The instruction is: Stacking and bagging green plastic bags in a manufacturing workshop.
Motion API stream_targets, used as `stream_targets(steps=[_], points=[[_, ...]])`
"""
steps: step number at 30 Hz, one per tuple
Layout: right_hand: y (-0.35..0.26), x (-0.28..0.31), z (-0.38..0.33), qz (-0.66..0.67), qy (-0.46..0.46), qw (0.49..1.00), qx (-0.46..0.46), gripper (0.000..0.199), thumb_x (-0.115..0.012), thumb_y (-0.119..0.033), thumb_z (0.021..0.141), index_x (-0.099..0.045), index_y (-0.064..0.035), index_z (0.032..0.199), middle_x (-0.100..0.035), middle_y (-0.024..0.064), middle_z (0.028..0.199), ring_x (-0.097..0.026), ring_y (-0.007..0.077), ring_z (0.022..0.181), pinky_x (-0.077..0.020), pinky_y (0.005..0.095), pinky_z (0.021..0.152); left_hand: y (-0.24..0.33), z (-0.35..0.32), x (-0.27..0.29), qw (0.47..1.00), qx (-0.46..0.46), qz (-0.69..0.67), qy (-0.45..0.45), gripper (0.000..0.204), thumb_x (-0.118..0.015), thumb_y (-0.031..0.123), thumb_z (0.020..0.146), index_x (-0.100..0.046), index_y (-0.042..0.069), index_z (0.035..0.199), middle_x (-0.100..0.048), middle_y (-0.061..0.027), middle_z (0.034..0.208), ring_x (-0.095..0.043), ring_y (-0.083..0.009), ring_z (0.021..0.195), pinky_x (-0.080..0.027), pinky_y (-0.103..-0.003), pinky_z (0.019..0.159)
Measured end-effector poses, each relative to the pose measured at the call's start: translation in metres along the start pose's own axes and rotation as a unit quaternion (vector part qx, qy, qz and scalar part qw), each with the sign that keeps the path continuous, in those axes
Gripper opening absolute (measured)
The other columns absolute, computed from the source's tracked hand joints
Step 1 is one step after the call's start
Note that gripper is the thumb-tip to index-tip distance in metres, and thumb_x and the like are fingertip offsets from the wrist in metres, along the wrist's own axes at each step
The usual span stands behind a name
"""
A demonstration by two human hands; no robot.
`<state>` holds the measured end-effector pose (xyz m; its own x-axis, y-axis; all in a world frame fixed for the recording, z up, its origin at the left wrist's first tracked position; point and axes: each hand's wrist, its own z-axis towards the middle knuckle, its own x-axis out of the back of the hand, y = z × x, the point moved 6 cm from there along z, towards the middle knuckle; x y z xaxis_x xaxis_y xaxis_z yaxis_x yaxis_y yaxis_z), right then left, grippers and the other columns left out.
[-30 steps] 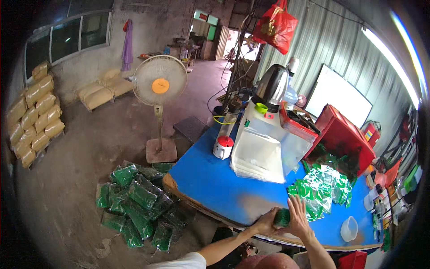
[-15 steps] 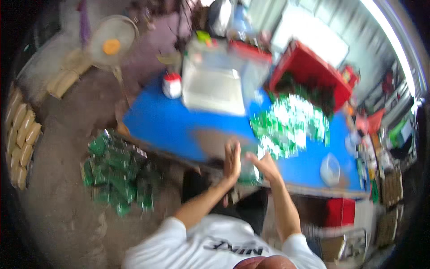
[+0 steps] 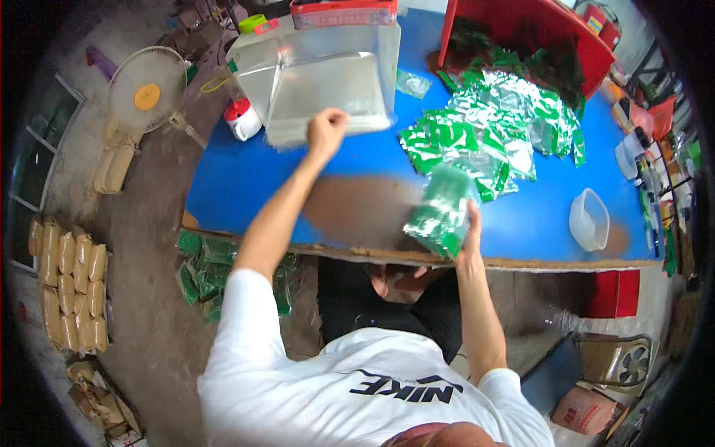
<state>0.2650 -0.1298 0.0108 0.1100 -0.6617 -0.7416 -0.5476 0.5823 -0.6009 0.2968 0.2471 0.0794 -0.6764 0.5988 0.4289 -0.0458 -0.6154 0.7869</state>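
Left hand [image 3: 326, 135] moved over one clear-bag stack [image 3: 328, 88], its grip unclear, right hand [image 3: 471, 237] clasping one green packet [image 3: 441, 211]

Left hand [image 3: 326, 135] above frame centre, arm outstretched, fingers curled — right hand [image 3: 471, 235] right of centre, thumb up.

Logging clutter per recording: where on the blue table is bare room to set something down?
The blue table is bare at left, between the red-lidded pot and the front edge, and at right, between the green packets and the translucent tub. The far side is crowded with plastic sheets, packets and a red bin. Mid-front, the right hand holds a green pack.
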Motion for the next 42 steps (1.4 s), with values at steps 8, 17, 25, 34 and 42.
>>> stream_targets(steps=[8, 17, 25, 34, 42], points=[[0.015, 0.005, -0.005, -0.104, 0.033, 0.994, -0.024, 0.076, -0.074, -0.049, 0.078, -0.05, -0.0049, 0.134, -0.063, 0.0111, 0.121, -0.063, 0.0276, 0.106, -0.0527, 0.0441, 0.093, -0.115, 0.085, 0.021, 0.984, 0.092, 0.137, -0.063, 0.03, -0.077, 0.038, 0.078, -0.072, 0.008, 0.079, -0.073, -0.0064, 0.077, -0.069, -0.0194, 0.07, -0.051, -0.033, 0.066], [0.011, 0.0, 0.001, -0.015, -0.003, 0.999, -0.046, 0.068, -0.073, -0.044, 0.081, -0.052, -0.002, 0.13, -0.064, 0.0118, 0.116, -0.065, 0.0248, 0.103, -0.055, 0.0414, 0.089, -0.102, 0.092, 0.015, 0.989, 0.081, 0.08, -0.093, 0.03, -0.076, 0.036, 0.082, -0.074, 0.006, 0.082, -0.072, -0.0022, 0.072, -0.067, -0.0114, 0.067, -0.049, -0.029, 0.063], [0.011, -0.006, -0.004, 0.044, -0.036, 0.997, -0.056, 0.075, -0.074, -0.046, 0.079, -0.048, -0.0008, 0.133, -0.062, 0.0133, 0.12, -0.063, 0.0259, 0.106, -0.0538, 0.0413, 0.091, -0.071, 0.108, 0.026, 0.951, 0.03, 0.306, -0.045, 0.028, -0.068, 0.034, 0.089, -0.072, 0.007, 0.085, -0.07, -0.0096, 0.078, -0.066, -0.0281, 0.072, -0.049, -0.038, 0.066], [0.011, -0.013, -0.012, 0.021, -0.105, 0.991, -0.084, 0.077, -0.078, -0.037, 0.076, -0.045, 0.0011, 0.135, -0.06, 0.0141, 0.12, -0.06, 0.0244, 0.109, -0.0511, 0.0382, 0.092, 0.124, 0.06, 0.037, 0.908, -0.23, 0.348, 0.042, 0.023, -0.067, 0.027, 0.091, -0.065, 0.006, 0.083, -0.063, -0.0116, 0.077, -0.061, -0.0316, 0.066, -0.046, -0.041, 0.06], [-0.008, -0.036, -0.019, -0.22, -0.101, 0.97, 0.004, 0.066, -0.076, -0.041, 0.079, -0.054, 0.0023, 0.125, -0.067, 0.0102, 0.097, -0.065, 0.0166, 0.083, -0.0542, 0.0315, 0.079, 0.137, -0.061, 0.021, 0.971, -0.065, 0.205, -0.106, 0.019, -0.071, 0.016, 0.09, -0.065, 0.0, 0.082, -0.06, -0.004, 0.064, -0.049, -0.0077, 0.057, -0.04, -0.027, 0.052]])
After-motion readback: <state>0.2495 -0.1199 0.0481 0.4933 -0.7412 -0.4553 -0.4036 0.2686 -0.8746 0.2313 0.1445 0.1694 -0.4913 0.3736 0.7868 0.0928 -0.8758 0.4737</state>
